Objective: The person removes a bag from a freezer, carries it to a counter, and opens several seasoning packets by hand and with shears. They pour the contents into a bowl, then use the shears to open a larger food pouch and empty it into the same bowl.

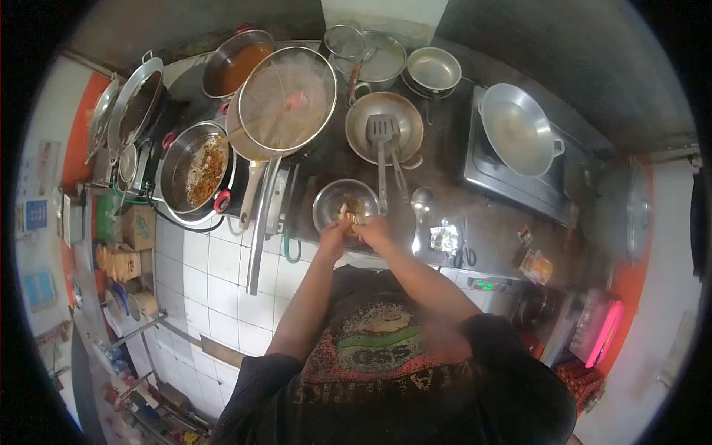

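Observation:
Both of my hands meet over a round metal bowl (326, 204) near the counter's front edge. My left hand (336, 235) is closed on a small pale brown piece (350, 215). On the same piece, my right hand (371, 228) is closed from the other side. What the piece is cannot be made out. Some brownish bits show in the bowl beneath the fingers. Just behind the bowl stands a metal pan (361, 111) with a slotted spatula (382, 130) and another utensil resting in it.
A pot of browned food (204, 174), a large strainer (288, 96) and a pot of orange liquid (243, 68) stand at left. At right, a wok (517, 130) sits on a stove (512, 182). Scissors (466, 248), a ladle (421, 199) and packets (535, 265) lie nearer.

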The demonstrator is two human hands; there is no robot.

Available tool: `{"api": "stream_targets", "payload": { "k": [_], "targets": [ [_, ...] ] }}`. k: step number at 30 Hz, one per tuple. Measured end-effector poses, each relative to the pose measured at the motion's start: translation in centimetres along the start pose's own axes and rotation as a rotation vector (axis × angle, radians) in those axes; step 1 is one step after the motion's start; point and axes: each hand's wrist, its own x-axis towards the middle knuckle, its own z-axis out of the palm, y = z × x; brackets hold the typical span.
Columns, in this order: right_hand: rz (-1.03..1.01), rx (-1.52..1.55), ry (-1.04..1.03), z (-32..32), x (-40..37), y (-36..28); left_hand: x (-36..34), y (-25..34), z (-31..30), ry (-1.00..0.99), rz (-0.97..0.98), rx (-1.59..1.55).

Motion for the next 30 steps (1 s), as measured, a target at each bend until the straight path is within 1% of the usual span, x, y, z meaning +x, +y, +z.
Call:
{"api": "stream_targets", "payload": {
  "k": [3, 6, 9, 12, 15, 18, 20, 21, 24, 26, 27, 28, 29, 30],
  "targets": [
    [-0.152, -0.131, 0.054, 0.0, -0.1, 0.2, 0.2, -0.3, 0.5, 0.025, 0.06, -0.01],
    [-0.383, -0.324, 0.193, 0.2, -0.7, -0.2, 0.6, -0.8, 1.2, 0.11, 0.076, -0.018],
    [-0.46, -0.258, 0.17, 0.3, -1.3, -0.9, 1.2, -1.2, 1.0, 0.09, 0.146, -0.067],
    [-0.388, -0.351, 0.169, 0.6, -1.0, -0.6, 1.3, -1.2, 1.2, 0.135, 0.164, -0.026],
    [-0.478, -0.393, 0.23, 1.0, -0.7, 0.2, 0.7, -0.9, 2.1, 0.257, 0.161, 0.042],
    [-0.234, -0.27, 0.193, 1.6, 0.7, 2.2, 0.2, 0.3, 2.1, 0.326, 0.143, 0.289],
    [-0.18, -0.196, 0.158, 2.5, 3.0, 4.8, 1.5, -0.3, 0.6, 0.36, 0.141, 0.436],
    [-0.15, -0.133, 0.151, 2.5, 3.2, 4.8, 1.5, 0.0, 0.2, 0.377, 0.14, 0.511],
    [-0.057, 0.061, 0.14, 1.4, 3.1, 4.7, 0.5, 1.1, -0.9, 0.471, 0.008, 0.42],
    [0.008, 0.101, 0.097, -0.7, 2.6, 4.4, 0.3, 0.3, -3.6, 0.473, 0.208, 0.598],
    [0.048, 0.099, 0.073, -2.1, 2.2, 5.1, -0.7, 0.2, -4.3, 0.429, 0.246, 0.54],
    [0.004, 0.082, 0.074, -3.8, 2.0, 6.4, -0.4, -0.7, -6.2, 0.379, 0.244, 0.418],
    [-0.043, 0.063, 0.073, -5.6, 1.8, 8.2, -1.5, -1.2, -5.5, 0.452, 0.362, 0.464],
    [-0.092, 0.042, 0.068, -7.5, 1.4, 9.7, -2.2, -0.7, -6.5, 0.459, 0.121, 0.422]
  ]
}}
